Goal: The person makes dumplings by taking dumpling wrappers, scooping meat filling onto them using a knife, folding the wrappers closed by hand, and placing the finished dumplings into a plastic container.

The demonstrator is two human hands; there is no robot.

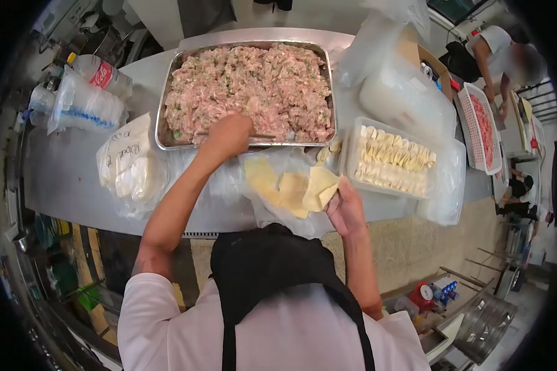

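Observation:
My left hand (pixel 230 135) is closed around a thin stick-like tool (pixel 263 136) at the near edge of a big metal tray (pixel 161 117). Pale pink minced meat (pixel 247 86) with green bits fills that tray, and the tool's working end is hard to make out. Between its thumb and fingers, my right hand (pixel 348 209) pinches a thin yellow dough wrapper (pixel 322 187), which looks partly folded. More flat wrappers (pixel 278 188) lie on plastic just left of it. Beyond my right hand stands a clear plastic container (pixel 351 168) with rows of folded dumplings (pixel 393 154).
To the left are a bag with handwriting (pixel 130 157), stacked plastic cups (pixel 86 108) and a Coca-Cola bottle (pixel 102 74). Clear lids (pixel 408 102) lie at right. A co-worker (pixel 501 55) stands farther off by a white basket (pixel 470 123) of red meat.

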